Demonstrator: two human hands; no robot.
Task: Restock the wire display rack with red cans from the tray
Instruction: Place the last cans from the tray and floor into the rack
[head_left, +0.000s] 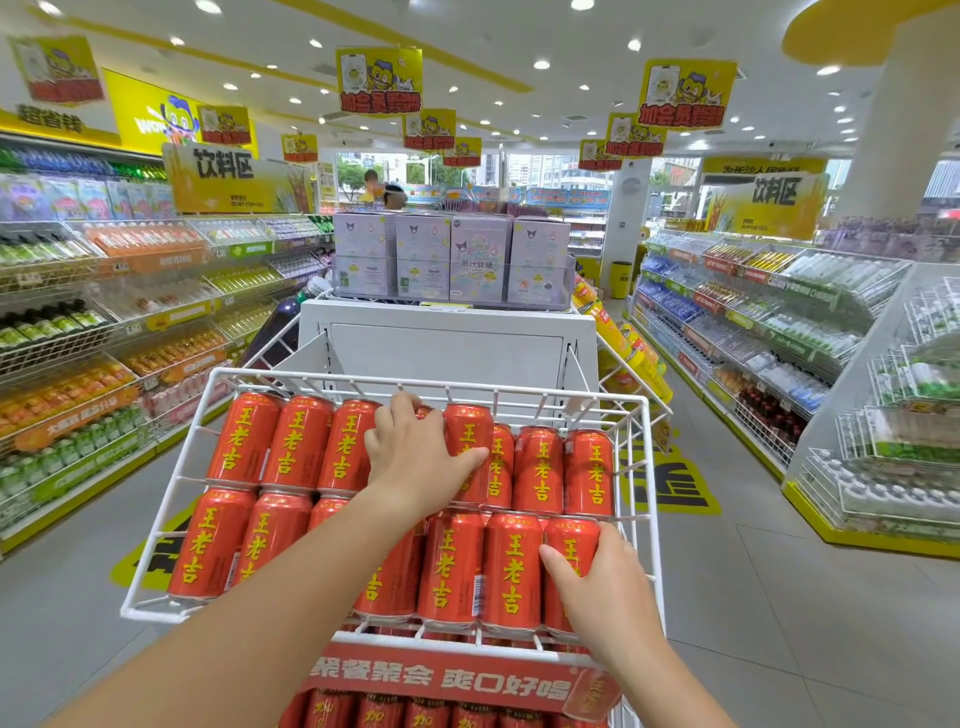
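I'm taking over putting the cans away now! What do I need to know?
Left hand: over the back row, fingers curled, thumb on a raised can; whether it grips is unclear.
Right hand: grips the end can of the front row.
Rack: two rows of red cans, looking nearly full; the left arm hides part.
Tray: not in view.
Left: seat both cans, check for gaps, find the tray.
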